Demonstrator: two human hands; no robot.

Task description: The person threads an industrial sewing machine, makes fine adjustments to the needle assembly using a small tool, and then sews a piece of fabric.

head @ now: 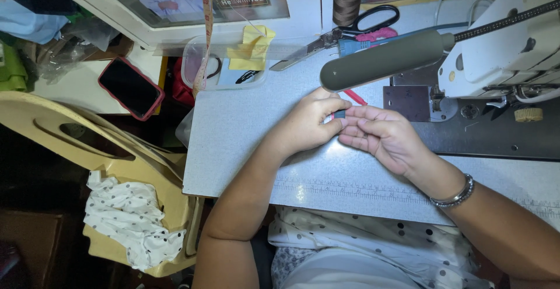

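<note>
At the far left a cream plastic chair [87,143] carries a white dotted cloth [125,222], and its lower part is lost in darkness. A phone with red case [130,88] lies on a pale surface beside it. On the grey counter [233,143] stands a clear plastic box [224,67], half covered by a yellow cloth piece [251,47]. The left hand [306,125] meets the right hand [385,137] at the middle; the left grip pinches a small dark piece [339,114], mostly hidden by fingers, so I cannot tell what it is. The right grip is half curled and touches it. Black scissors [344,32] lie behind, and a grey lamp head [385,60] hides the sewing machine [507,50] partly.
</note>
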